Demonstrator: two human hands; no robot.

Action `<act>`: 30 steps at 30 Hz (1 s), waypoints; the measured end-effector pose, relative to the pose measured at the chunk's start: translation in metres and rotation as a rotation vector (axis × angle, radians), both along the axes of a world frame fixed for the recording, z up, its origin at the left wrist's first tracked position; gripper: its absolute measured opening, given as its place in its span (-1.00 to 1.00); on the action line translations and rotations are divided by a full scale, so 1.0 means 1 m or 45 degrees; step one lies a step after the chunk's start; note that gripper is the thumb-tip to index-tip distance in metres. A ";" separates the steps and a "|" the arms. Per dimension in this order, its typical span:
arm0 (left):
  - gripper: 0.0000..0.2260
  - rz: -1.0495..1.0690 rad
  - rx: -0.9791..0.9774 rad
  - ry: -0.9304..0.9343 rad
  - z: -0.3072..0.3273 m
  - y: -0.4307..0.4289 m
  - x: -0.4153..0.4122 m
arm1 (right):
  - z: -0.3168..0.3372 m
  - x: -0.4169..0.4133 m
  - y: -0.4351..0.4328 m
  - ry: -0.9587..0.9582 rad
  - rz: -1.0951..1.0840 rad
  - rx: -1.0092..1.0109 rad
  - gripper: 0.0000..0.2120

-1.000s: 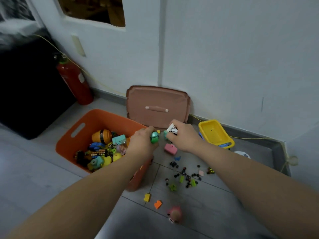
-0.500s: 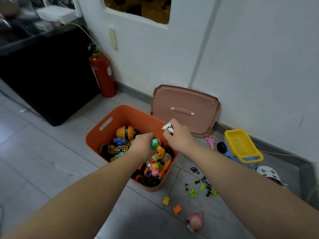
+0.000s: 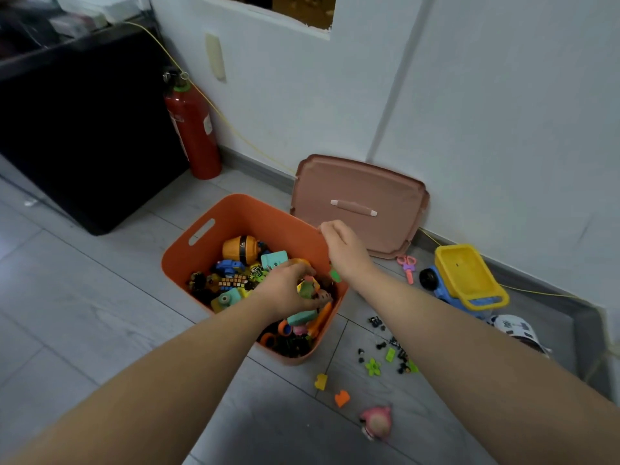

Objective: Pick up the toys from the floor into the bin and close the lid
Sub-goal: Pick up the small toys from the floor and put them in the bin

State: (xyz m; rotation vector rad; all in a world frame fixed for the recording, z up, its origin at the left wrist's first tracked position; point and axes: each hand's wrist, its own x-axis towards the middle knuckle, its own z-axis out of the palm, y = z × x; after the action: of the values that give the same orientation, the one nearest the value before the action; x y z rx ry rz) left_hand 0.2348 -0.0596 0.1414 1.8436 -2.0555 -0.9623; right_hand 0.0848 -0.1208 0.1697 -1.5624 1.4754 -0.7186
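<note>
Dozens of toys (image 3: 235,280) heaped in orange bin (image 3: 174,260) at centre; left hand (image 3: 285,292) curled down into heap, grip unclear, right hand (image 3: 344,246) loosely curled above far rim, seemingly empty. Risks knocking pieces over near rim onto floor (image 3: 100,297), or overlooking tiny bits (image 3: 389,350) lower right.

Lid (image 3: 359,206) behind bin (image 3: 235,216), against wall (image 3: 486,112)
</note>
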 end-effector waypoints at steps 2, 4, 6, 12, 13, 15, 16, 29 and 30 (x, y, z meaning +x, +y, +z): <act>-0.47 -0.021 -0.003 -0.021 -0.003 0.001 -0.001 | 0.001 -0.001 0.002 -0.017 0.027 0.004 -0.61; -0.51 -0.019 -0.004 -0.021 -0.003 0.001 -0.003 | 0.003 -0.004 0.003 -0.013 0.046 -0.030 -0.61; -0.54 -0.003 -0.020 -0.009 -0.002 0.001 -0.006 | 0.005 -0.009 0.004 0.010 0.050 -0.060 -0.64; -0.52 0.069 -0.074 -0.017 0.009 0.002 -0.026 | 0.002 -0.040 0.010 0.236 0.106 -0.155 -0.64; -0.51 0.086 -0.090 -0.015 0.011 0.004 -0.033 | 0.003 -0.050 0.012 0.275 0.112 -0.154 -0.64; -0.49 0.132 -0.136 -0.011 0.017 0.004 -0.047 | 0.006 -0.069 0.016 0.346 0.135 -0.128 -0.56; -0.50 0.149 -0.170 -0.001 0.021 0.003 -0.055 | 0.007 -0.079 0.017 0.377 0.142 -0.125 -0.51; -0.60 0.009 -0.451 0.060 0.018 -0.013 -0.167 | -0.027 -0.223 0.039 0.951 0.135 -0.119 -0.32; -0.60 0.003 -0.447 0.057 0.013 -0.012 -0.173 | -0.032 -0.232 0.042 0.965 0.150 -0.101 -0.35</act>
State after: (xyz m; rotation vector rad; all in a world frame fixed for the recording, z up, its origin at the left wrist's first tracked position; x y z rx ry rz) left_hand 0.0616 -0.0719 0.1542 1.6262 -2.0386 -0.5874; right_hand -0.1471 -0.0789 0.1376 -2.0919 1.8671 -0.0956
